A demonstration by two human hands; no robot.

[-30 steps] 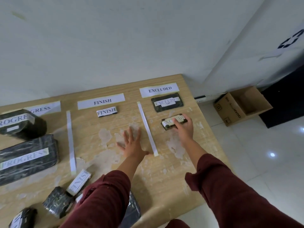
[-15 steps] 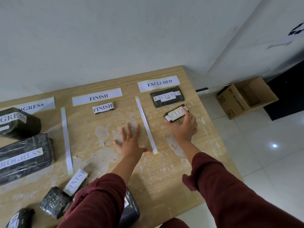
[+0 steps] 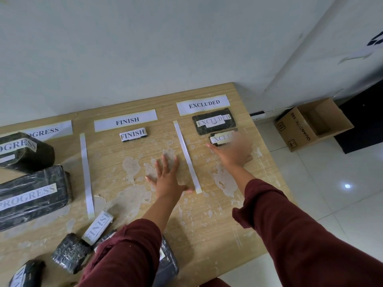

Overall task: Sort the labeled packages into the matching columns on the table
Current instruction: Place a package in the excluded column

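Observation:
A small black package labeled EXCLUDED (image 3: 219,139) lies in the EXCLUDED column (image 3: 204,104), right below a larger EXCLUDED package (image 3: 213,121). My right hand (image 3: 234,152) is blurred. Its spread fingers cover the small package's right end, and the thumb points along its near edge. My left hand (image 3: 167,177) lies flat on the wood in the FINISH column (image 3: 126,120), fingers apart. A small FINISH package (image 3: 133,134) sits under that heading. Two big PROGRESS packages (image 3: 24,152) (image 3: 33,195) lie at the left.
White paper strips (image 3: 187,156) (image 3: 87,175) divide the columns. A loose FINISH package (image 3: 97,226) and several dark wrapped packages (image 3: 69,252) lie near the front left, one partly under my left sleeve. An open cardboard box (image 3: 310,125) stands on the floor past the table's right edge.
My right hand has slid the small EXCLUDED package farther back and straightened it against the larger one. My left hand has stayed flat in place.

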